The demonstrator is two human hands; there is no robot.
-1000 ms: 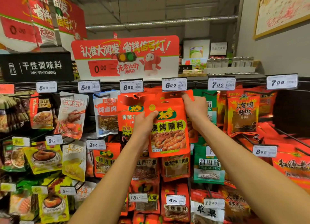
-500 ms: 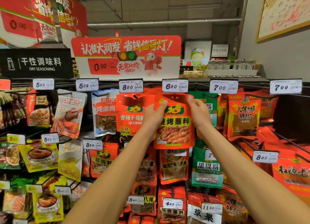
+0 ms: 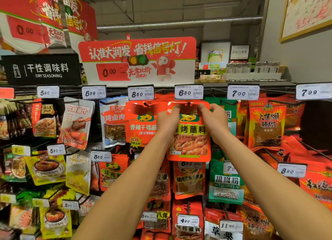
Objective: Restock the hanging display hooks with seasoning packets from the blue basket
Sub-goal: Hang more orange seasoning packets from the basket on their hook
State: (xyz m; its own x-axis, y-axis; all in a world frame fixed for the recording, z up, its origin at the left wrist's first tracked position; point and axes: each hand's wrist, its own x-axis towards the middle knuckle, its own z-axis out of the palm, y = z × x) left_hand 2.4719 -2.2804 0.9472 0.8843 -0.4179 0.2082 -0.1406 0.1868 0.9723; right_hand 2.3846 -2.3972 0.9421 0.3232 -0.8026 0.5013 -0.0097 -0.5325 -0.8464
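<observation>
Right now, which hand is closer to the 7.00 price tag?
Right. The right hand pinches the red packet's top corner just below-left of the 7.00 tag; the left hand grips the packet's far corner.

A black aisle sign (image 3: 41,69) reads "干性调味料 DRY SEASONING", and the red-and-white promo board (image 3: 137,60) beside it reads "认准大润发 省钱信号灯!", "0.00" and "无需比价 闭眼买!". Along the top rail the price tags read 5.90 (image 3: 48,92), 5.39 (image 3: 94,92), 8.50 (image 3: 141,93), 6.30 (image 3: 188,92), 7.00 (image 3: 242,92) and 7.99 (image 3: 313,92). The orange packet (image 3: 190,137) under the 6.30 tag shows "烤蘸料", the orange packet to its left (image 3: 142,126) "香辣干碟蘸", a blue packet (image 3: 112,121) "炖卤肉", a green packet (image 3: 226,185) "胡椒粉 HUJIAOFEN", and lower tags read 3.80 (image 3: 101,156), 8.90 (image 3: 291,171) and 4.90 (image 3: 187,221).
</observation>
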